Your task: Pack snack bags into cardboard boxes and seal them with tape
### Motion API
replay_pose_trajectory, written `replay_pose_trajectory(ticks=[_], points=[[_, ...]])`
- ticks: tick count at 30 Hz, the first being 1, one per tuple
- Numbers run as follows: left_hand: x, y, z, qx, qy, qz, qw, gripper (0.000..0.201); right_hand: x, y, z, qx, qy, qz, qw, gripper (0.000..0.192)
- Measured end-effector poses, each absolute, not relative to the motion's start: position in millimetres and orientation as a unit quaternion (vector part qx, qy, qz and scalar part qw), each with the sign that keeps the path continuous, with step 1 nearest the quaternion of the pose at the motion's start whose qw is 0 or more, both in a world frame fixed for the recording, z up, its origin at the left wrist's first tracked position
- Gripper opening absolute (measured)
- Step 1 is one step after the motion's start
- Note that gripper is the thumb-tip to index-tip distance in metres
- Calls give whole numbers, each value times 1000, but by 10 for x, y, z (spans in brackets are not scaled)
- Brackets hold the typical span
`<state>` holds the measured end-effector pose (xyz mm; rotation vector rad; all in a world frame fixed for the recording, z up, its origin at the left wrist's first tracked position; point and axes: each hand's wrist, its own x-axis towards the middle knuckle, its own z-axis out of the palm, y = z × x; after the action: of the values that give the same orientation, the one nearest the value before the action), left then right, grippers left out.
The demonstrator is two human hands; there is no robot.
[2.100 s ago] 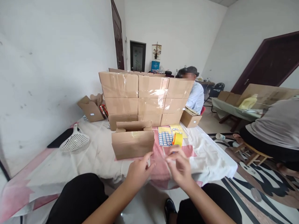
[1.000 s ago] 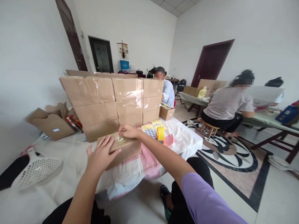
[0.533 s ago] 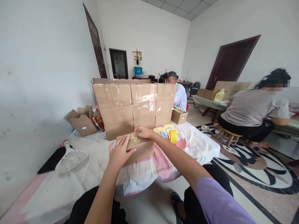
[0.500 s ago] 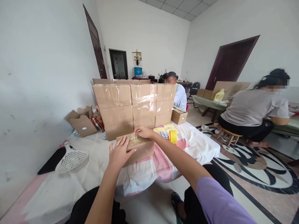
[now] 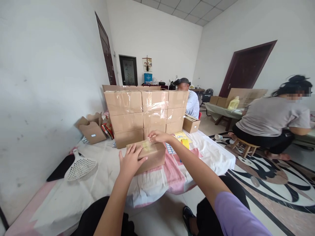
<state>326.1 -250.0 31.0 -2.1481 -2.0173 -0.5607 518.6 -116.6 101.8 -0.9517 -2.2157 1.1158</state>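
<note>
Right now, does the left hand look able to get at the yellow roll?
Probably not directly: the left hand lies on the box, and the right forearm crosses between it and the yellow roll, partly hiding the roll.

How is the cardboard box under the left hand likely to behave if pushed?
The cardboard box would probably hold its shape, given its straight edges and flat sides. It seems unlikely to roll, being square-cornered, though the wrinkled tablecloth might bunch up beneath it. Its contents are hidden, so weight is uncertain.
</note>
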Motion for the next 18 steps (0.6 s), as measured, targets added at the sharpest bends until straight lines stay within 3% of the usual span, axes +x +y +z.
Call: replay_pose_trajectory(ticks=[5, 14, 18], points=[[3290, -2475, 343, -720, -661, -186, 101, 55, 5080, -1072, 848, -381, -791, 410, 248, 3], [3283, -2468, 284, -714, -662, -207, 95, 54, 5176, -1229, 1152, -267, -762, 477, 348, 28], [3288, -2481, 268, -712, -662, -212, 96, 52, 5047, -1207, 1164, -269, -814, 460, 230, 18]])
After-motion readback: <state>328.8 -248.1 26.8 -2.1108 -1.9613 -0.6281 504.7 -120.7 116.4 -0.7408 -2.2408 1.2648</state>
